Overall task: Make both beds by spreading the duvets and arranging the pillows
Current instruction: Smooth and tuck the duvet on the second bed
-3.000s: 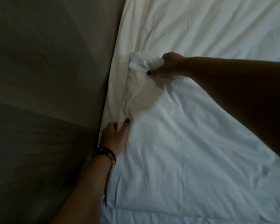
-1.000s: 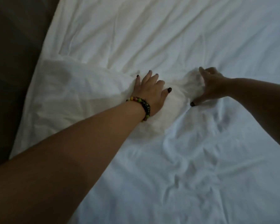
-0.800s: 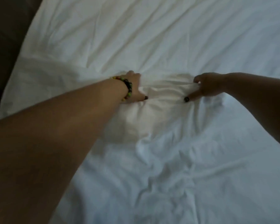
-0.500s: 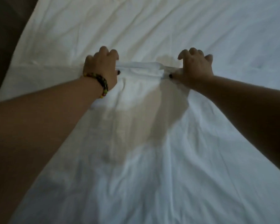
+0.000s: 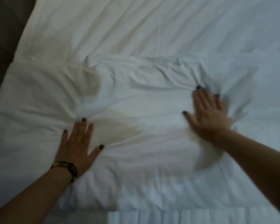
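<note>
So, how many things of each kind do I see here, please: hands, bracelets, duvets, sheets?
Hands: 2, the left hand and the right hand, both flat on the duvet.
Bracelets: 1, a beaded bracelet on the left wrist.
Duvets: 1, the white duvet.
Sheets: 1, the white sheet.
Total: 5.

Two hands show: the left hand (image 5: 76,143) at lower left of the frame and the right hand (image 5: 208,117), blurred, at centre right. Two bare forearms run in from the bottom corners. One beaded bracelet (image 5: 66,168) circles the left wrist. One white duvet (image 5: 144,110) fills the middle and lower frame, and one white bed sheet (image 5: 136,26) lies across the top. Dark-painted nails: five can be counted on the left hand, three on the right; the others are too blurred to tell.
</note>
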A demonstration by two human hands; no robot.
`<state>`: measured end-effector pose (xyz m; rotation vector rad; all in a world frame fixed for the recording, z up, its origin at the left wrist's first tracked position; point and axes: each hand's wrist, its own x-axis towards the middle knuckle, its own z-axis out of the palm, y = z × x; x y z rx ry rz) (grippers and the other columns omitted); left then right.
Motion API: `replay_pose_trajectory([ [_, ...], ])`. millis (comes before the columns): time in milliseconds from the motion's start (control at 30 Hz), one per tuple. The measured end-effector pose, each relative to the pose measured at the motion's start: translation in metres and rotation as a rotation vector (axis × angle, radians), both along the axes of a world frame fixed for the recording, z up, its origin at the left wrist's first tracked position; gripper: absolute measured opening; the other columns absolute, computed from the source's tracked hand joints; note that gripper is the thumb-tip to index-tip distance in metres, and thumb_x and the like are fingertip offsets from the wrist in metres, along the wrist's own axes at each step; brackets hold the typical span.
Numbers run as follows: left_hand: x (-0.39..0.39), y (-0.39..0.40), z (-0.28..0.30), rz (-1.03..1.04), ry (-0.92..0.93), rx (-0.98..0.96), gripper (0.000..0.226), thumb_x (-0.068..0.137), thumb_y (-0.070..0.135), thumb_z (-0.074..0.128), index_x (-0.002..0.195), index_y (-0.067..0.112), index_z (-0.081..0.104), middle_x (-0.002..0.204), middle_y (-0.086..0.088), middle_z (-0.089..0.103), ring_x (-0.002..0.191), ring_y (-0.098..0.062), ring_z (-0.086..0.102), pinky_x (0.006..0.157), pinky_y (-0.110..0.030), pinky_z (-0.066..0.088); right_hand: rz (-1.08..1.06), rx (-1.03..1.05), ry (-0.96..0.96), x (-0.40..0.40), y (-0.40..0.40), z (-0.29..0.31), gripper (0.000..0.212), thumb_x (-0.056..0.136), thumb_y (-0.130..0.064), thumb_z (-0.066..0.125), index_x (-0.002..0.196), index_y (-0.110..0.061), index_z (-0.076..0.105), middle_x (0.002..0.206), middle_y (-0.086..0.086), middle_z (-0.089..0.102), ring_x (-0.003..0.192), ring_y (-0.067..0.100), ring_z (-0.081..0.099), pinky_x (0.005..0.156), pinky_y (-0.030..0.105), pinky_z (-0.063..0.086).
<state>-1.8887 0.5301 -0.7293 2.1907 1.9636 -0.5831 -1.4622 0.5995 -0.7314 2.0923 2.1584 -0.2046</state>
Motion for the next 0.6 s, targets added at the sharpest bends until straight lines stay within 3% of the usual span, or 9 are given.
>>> replay_pose_trajectory([
  [67,0.008,-0.003,0.012,0.083,-0.064,0.009,0.088,0.082,0.07,-0.004,0.152,0.017,-0.007,0.158,-0.003,-0.02,0.147,-0.02,-0.008,0.118,-0.046,-0.003,-0.151,-0.02,-0.015,0.025,-0.009,0.011,0.085,0.088,-0.063,0.012,0.153,-0.009,0.011,0.162,0.008,0.005,0.149,0.024,0.002,0.119,0.046,-0.001],
  [167,0.052,-0.018,0.032,0.082,-0.268,0.084,0.083,0.087,0.061,0.012,0.153,0.011,0.005,0.16,-0.007,-0.004,0.148,-0.023,0.001,0.117,-0.05,0.008,-0.249,0.062,0.065,0.0,-0.031,0.027,0.08,0.09,-0.054,0.017,0.151,-0.002,0.018,0.16,0.015,0.01,0.148,0.032,0.009,0.117,0.055,0.01],
  [233,0.082,-0.042,0.029,0.003,-0.362,0.068,0.077,0.09,0.058,0.018,0.153,0.014,0.009,0.161,-0.005,0.001,0.148,-0.021,0.002,0.117,-0.049,0.008,-0.029,0.121,0.144,-0.055,-0.064,0.029,0.072,0.094,-0.048,0.022,0.151,-0.004,0.023,0.159,0.015,0.015,0.147,0.032,0.014,0.116,0.055,0.014],
  [300,0.095,-0.065,0.016,-0.037,-0.337,0.019,0.075,0.093,0.061,0.013,0.153,0.015,0.012,0.16,-0.007,0.006,0.148,-0.022,0.004,0.116,-0.049,0.01,0.263,0.072,0.192,-0.108,-0.103,0.023,0.065,0.098,-0.046,0.023,0.151,-0.009,0.025,0.159,0.012,0.017,0.147,0.03,0.014,0.117,0.051,0.012],
  [367,0.087,-0.081,0.003,-0.042,-0.25,-0.004,0.076,0.092,0.062,0.009,0.153,0.015,0.012,0.16,-0.009,0.01,0.147,-0.024,0.009,0.115,-0.048,0.01,0.333,-0.005,0.176,-0.121,-0.131,0.014,0.065,0.097,-0.049,0.025,0.15,-0.011,0.03,0.158,0.011,0.021,0.146,0.028,0.019,0.115,0.047,0.011],
  [500,0.054,-0.099,0.004,-0.134,-0.145,-0.043,0.078,0.092,0.063,0.007,0.153,0.015,0.012,0.16,-0.008,0.01,0.146,-0.023,0.011,0.115,-0.044,0.008,0.024,-0.106,0.016,-0.035,-0.161,0.011,0.075,0.092,-0.057,0.022,0.149,-0.009,0.032,0.156,0.009,0.027,0.144,0.026,0.028,0.116,0.044,0.014],
  [600,0.045,-0.104,0.021,-0.101,-0.127,-0.093,0.088,0.085,0.069,-0.008,0.153,0.013,0.003,0.159,-0.005,-0.011,0.146,-0.017,-0.007,0.117,-0.041,-0.001,-0.246,-0.178,-0.065,0.041,-0.182,0.031,0.083,0.089,-0.062,0.009,0.153,-0.01,0.015,0.161,0.008,0.009,0.149,0.025,0.01,0.119,0.046,0.007],
])
